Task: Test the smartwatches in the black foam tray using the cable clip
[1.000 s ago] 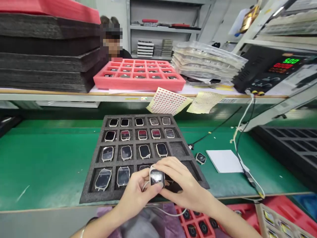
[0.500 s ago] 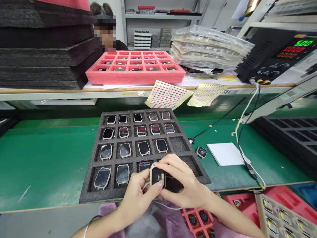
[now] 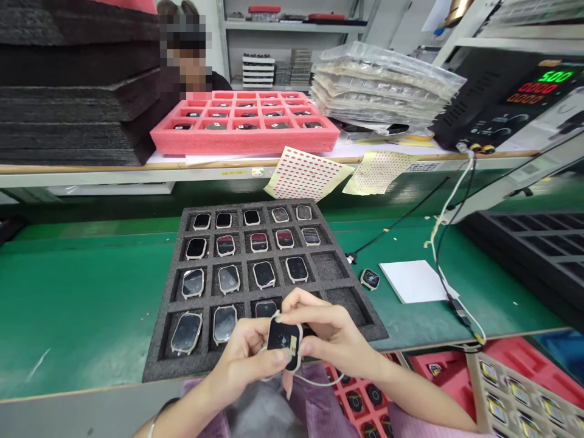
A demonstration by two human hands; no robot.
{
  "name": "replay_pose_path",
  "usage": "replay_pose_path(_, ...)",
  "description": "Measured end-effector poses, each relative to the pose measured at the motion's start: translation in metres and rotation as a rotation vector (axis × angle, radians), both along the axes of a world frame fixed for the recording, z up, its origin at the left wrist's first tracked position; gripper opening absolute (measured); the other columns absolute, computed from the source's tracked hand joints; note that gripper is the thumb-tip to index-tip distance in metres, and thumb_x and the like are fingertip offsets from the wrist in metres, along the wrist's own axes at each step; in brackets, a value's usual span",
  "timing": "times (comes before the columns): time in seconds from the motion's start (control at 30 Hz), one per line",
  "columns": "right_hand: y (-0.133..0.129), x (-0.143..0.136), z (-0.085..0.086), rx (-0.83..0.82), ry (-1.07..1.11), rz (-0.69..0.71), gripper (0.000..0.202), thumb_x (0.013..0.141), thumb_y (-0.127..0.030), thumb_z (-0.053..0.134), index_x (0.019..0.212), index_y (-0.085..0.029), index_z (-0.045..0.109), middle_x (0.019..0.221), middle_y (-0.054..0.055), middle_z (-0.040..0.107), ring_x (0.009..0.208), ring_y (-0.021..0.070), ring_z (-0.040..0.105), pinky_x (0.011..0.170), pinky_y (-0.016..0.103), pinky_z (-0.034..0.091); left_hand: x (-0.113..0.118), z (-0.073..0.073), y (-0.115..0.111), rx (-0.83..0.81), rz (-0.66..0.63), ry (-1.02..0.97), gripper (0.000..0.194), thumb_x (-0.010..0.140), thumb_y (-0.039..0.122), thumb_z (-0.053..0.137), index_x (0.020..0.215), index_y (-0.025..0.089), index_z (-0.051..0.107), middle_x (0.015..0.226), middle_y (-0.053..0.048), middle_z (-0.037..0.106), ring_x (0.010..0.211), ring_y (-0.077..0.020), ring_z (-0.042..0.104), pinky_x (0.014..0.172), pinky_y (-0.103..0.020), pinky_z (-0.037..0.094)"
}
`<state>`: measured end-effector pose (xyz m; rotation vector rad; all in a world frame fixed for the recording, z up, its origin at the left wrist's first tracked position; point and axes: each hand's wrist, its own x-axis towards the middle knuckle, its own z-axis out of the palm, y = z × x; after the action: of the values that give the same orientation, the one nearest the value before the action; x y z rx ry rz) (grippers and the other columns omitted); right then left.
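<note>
Between both hands, over the near edge of the bench, is a smartwatch case with a lit dark screen and a small yellow label. My left hand grips its left side, thumb on the lower screen. My right hand has fingers at its top edge and thumb at its right side. A white cable hangs in a loop beneath the watch; where it attaches is hidden. Behind the hands lies a dark grey foam tray with several similar watch cases, such as this watch case in the front row.
To the right, another watch case lies by a white pad. Cables run down from a black power supply. A pink foam tray and stacked black foam occupy the shelf. A person sits behind it.
The held watch has tilted and shifted slightly left and down. My right hand's fingers have moved around its upper edge, and the yellow label shows more fully. The camera view has shifted slightly.
</note>
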<state>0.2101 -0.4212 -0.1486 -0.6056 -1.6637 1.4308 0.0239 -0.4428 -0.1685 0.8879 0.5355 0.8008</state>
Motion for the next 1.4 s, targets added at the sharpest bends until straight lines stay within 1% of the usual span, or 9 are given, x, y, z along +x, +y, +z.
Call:
replay_pose_path(0.17, 0.001, 0.001, -0.002, -0.004, 0.021, 0.014, 0.029, 0.086, -0.033, 0.071, 0.114, -0.025, 0.070, 0.092, 0.005, 0.054, 0.082, 0.0168, 0.055, 0.080, 0.034, 0.046, 0.001, 0.002, -0.002, 0.040, 0.005, 0.032, 0.026, 0.078, 0.037, 0.069, 0.079, 0.011, 0.065, 0.059, -0.003, 0.060, 0.044, -0.0075, 0.044, 0.044, -0.021, 0.022)
replay_pose_path(0.47, -0.006, 0.001, -0.006, 0.095, -0.005, 0.029, 0.033, 0.091, -0.036, 0.063, 0.122, -0.023, 0.063, 0.100, 0.008, 0.052, 0.091, 0.0197, 0.052, 0.082, 0.038, 0.045, 0.002, -0.003, -0.014, 0.290, 0.144, 0.266, 0.027, 0.086, 0.038, 0.061, 0.087, 0.012, 0.065, 0.061, -0.004, 0.060, 0.054, -0.0136, 0.052, 0.053, -0.024, 0.036)
replay_pose_path(0.7, -0.009, -0.002, -0.009, 0.197, -0.079, -0.017, 0.056, 0.080, -0.044, 0.074, 0.128, -0.021, 0.057, 0.104, 0.009, 0.051, 0.093, 0.0216, 0.053, 0.082, 0.038, 0.047, 0.003, -0.001, -0.015, 0.270, 0.184, 0.283, 0.027, 0.085, 0.038, 0.062, 0.092, 0.012, 0.066, 0.060, -0.001, 0.058, 0.053, -0.0126, 0.051, 0.050, -0.023, 0.037)
replay_pose_path(0.8, -0.013, -0.002, -0.008, 0.288, -0.180, -0.088, 0.059, 0.080, -0.033, 0.076, 0.132, -0.021, 0.051, 0.108, 0.009, 0.051, 0.096, 0.0218, 0.054, 0.083, 0.036, 0.048, 0.006, -0.001, -0.015, 0.220, 0.214, 0.287, 0.028, 0.084, 0.040, 0.064, 0.083, 0.012, 0.065, 0.059, -0.001, 0.056, 0.050, -0.0114, 0.050, 0.048, -0.022, 0.038)
replay_pose_path(0.93, -0.016, 0.000, 0.002, 0.379, -0.378, -0.229, 0.053, 0.080, -0.018, 0.068, 0.129, -0.020, 0.051, 0.110, 0.010, 0.050, 0.099, 0.0231, 0.054, 0.084, 0.036, 0.048, 0.009, 0.002, -0.008, 0.067, 0.111, 0.195, 0.034, 0.079, 0.045, 0.069, 0.082, 0.011, 0.062, 0.063, -0.002, 0.059, 0.049, -0.0117, 0.055, 0.048, -0.021, 0.042)
replay_pose_path(1.03, -0.016, 0.002, 0.016, 0.338, -0.509, -0.238, 0.047, 0.078, -0.015, 0.067, 0.123, -0.019, 0.054, 0.109, 0.009, 0.052, 0.099, 0.0228, 0.054, 0.085, 0.036, 0.047, 0.008, 0.004, -0.002, 0.080, 0.031, 0.116, 0.045, 0.077, 0.054, 0.068, 0.085, 0.010, 0.063, 0.062, -0.004, 0.061, 0.049, -0.0100, 0.053, 0.046, -0.018, 0.037)
replay_pose_path(1.1, -0.014, 0.002, 0.023, 0.289, -0.524, -0.211, 0.042, 0.079, -0.014, 0.067, 0.120, -0.018, 0.055, 0.107, 0.008, 0.053, 0.097, 0.0215, 0.055, 0.085, 0.035, 0.047, 0.008, 0.003, -0.001, 0.096, 0.030, 0.109, 0.048, 0.081, 0.057, 0.062, 0.083, 0.009, 0.062, 0.056, -0.003, 0.059, 0.043, -0.0061, 0.043, 0.041, -0.016, 0.029)
replay_pose_path(1.27, -0.008, 0.002, 0.023, 0.182, -0.478, -0.167, 0.036, 0.079, -0.014, 0.069, 0.113, -0.018, 0.058, 0.102, 0.006, 0.056, 0.093, 0.0201, 0.056, 0.084, 0.033, 0.047, 0.006, -0.003, 0.000, 0.028, 0.075, 0.153, 0.049, 0.090, 0.055, 0.049, 0.070, 0.011, 0.058, 0.037, 0.006, 0.041, 0.030, -0.0020, 0.020, 0.033, -0.015, 0.012)
replay_pose_path(1.4, -0.003, 0.001, 0.014, 0.140, -0.450, -0.201, 0.037, 0.076, -0.022, 0.078, 0.110, -0.018, 0.062, 0.096, 0.004, 0.057, 0.088, 0.0200, 0.056, 0.080, 0.033, 0.047, 0.005, -0.001, 0.005, -0.034, 0.039, 0.104, 0.047, 0.093, 0.048, 0.046, 0.078, 0.008, 0.064, 0.046, -0.004, 0.061, 0.024, -0.0013, 0.023, 0.029, -0.015, 0.011)
